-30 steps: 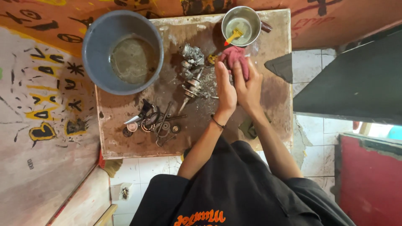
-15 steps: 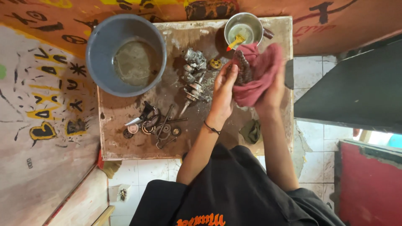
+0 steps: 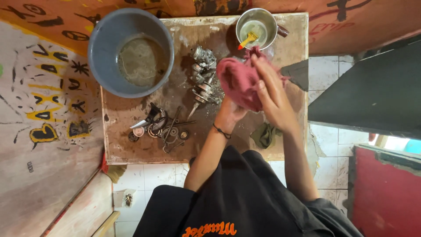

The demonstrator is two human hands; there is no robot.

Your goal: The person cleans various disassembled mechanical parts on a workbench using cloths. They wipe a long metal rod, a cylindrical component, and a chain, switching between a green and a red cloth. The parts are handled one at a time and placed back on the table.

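A dark red rag (image 3: 240,81) is held bunched between both hands above a stained wooden table (image 3: 131,151). The right hand (image 3: 272,94) is laid over the rag's right side, fingers stretched out and pressed flat on the cloth, pointing up and to the left. The left hand (image 3: 228,115) is placed beneath the rag and is mostly covered by it; only its heel and wrist, with a thin black band, are seen, so its grasp is judged from the cloth gathered over it. The rag's long axis is set slanting, from its broad rounded end at the upper left of the hands to the end tucked under the right palm. Whether anything is wrapped inside cannot be told.

Just left of the rag, a greasy metal engine part (image 3: 202,79) is laid on the table, its shaft pointed down and to the left. Farther left, small rings and washers (image 3: 162,129) are scattered. Beyond them a grey basin (image 3: 98,48) of murky liquid is set. Just above the right fingertips, a metal cup (image 3: 267,19) holding a yellow brush (image 3: 247,38) is placed. Below the right wrist a green cloth (image 3: 265,135) is left crumpled.
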